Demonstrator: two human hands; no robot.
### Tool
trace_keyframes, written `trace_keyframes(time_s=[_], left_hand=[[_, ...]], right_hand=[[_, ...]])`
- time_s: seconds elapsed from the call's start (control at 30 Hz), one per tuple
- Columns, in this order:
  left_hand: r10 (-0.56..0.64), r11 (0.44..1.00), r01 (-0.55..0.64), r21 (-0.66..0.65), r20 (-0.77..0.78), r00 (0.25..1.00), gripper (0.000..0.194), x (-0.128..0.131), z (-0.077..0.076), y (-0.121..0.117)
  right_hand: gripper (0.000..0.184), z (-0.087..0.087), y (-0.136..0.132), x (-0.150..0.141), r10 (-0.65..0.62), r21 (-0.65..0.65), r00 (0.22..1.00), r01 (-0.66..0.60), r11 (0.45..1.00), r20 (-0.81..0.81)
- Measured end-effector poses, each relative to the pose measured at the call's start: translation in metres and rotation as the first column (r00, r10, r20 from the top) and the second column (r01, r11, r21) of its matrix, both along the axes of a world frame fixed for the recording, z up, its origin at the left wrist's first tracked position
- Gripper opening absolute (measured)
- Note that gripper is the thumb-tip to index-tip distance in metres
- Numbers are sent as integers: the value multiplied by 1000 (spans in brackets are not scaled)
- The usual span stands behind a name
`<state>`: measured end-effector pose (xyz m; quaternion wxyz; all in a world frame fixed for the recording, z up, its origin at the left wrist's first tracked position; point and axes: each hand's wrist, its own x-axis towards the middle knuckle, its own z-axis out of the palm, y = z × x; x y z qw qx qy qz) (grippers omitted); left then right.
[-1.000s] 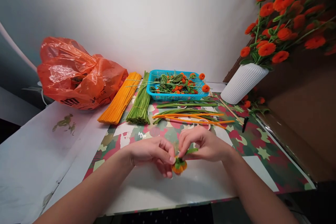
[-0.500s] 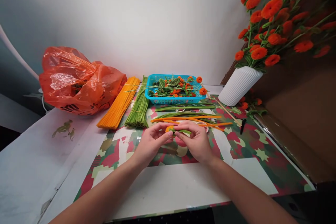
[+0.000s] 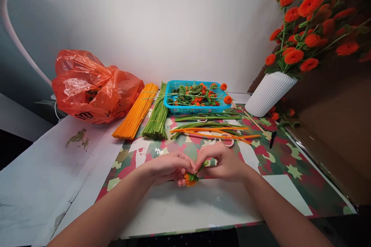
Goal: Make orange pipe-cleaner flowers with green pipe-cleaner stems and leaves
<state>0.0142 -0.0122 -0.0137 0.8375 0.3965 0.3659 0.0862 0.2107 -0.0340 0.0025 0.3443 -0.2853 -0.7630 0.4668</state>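
Between my two hands is an orange pipe-cleaner flower (image 3: 190,180) with a green base, low over the white board. My left hand (image 3: 175,166) is closed round the flower head from the left, fingertips curled at its edge. From the right, my right hand (image 3: 222,162) pinches the green pipe-cleaner stem (image 3: 205,164) close to the base. The fingertips of both hands meet there and partly hide the join. Just beyond the hands lie loose orange pipe cleaners (image 3: 214,132) and green pipe cleaners (image 3: 207,117).
A blue basket (image 3: 199,110) of small orange flowers stands behind, beside bundles of green (image 3: 156,121) and yellow-orange pipe cleaners (image 3: 136,112). An orange plastic bag (image 3: 95,88) is at left. A white vase (image 3: 269,92) of flowers stands at right, near scissors (image 3: 227,140) and a black-tipped stick (image 3: 272,139).
Both hands have come down and nearer to me with the flower, which now tips downward. My right fingers have shifted onto the stem by the base. The view has turned slightly left.
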Motion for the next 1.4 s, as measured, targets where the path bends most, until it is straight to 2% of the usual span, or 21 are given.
trace_keyframes(time_s=[0.07,0.1,0.17,0.2,0.27,0.33,0.4,0.47,0.57,0.63,0.7,0.8,0.87,0.97,1.07,1.13,1.2,1.23,1.3,1.33,1.4], left_hand=[[114,989,-120,87,77,991,14,2,2,0],[201,962,-220,163,129,971,18,3,3,-1],[347,842,-405,356,217,912,31,7,4,-2],[391,768,-457,449,236,890,38,10,4,-4],[439,663,-482,573,224,870,43,14,4,-6],[470,623,-481,617,197,861,38,17,3,-8],[490,626,-477,617,165,856,34,18,4,-9],[502,640,-472,607,135,854,30,17,5,-8],[495,673,-464,576,116,861,25,15,6,-6],[461,725,-455,517,125,878,24,14,5,-5],[399,808,-420,414,140,906,23,12,4,-4],[237,941,-258,217,118,964,22,8,4,-3],[75,993,-84,87,99,992,21,5,5,-4],[-131,989,138,-42,144,981,16,1,4,-5],[-193,973,213,-93,187,963,14,0,1,-5],[-139,984,153,-86,157,978,16,1,1,-4],[37,999,-37,-4,122,992,22,3,2,-3],[149,986,-157,63,122,981,26,5,3,-3],[315,911,-342,231,149,937,34,10,6,-4],[359,864,-393,316,162,919,38,12,7,-5],[393,787,-423,449,164,905,37,15,8,-6]], right_hand=[[5,-1,1,-3,-182,-38,981,180,983,-63],[6,-1,2,-5,-321,-73,942,314,946,-102],[12,-1,4,-10,-569,-184,810,543,819,-143],[14,-2,4,-12,-646,-244,751,607,757,-138],[17,-3,4,-16,-706,-334,700,644,688,-107],[19,-5,4,-19,-708,-380,699,629,678,-105],[20,-8,4,-19,-685,-400,717,596,696,-125],[20,-11,3,-19,-642,-375,750,556,742,-158],[15,-14,2,-16,-577,-233,792,533,813,-198],[11,-13,0,-14,-540,-129,818,525,841,-199],[8,-10,-1,-11,-483,-46,855,483,874,-189],[9,-4,-3,-8,-329,5,928,335,942,-177],[14,-2,-4,-7,-199,-32,966,197,980,-167],[18,-3,-6,-11,-43,-135,980,16,991,-196],[18,-6,-8,-17,5,-234,966,-68,970,-258],[21,-8,-8,-19,-58,-293,959,-27,956,-277],[24,-10,-5,-19,-223,-307,940,138,942,-260],[23,-10,-3,-18,-325,-287,915,254,924,-238],[17,-11,1,-17,-504,-208,841,467,860,-195],[15,-12,2,-16,-559,-167,809,535,828,-181],[12,-12,3,-16,-603,-133,780,588,798,-165]])
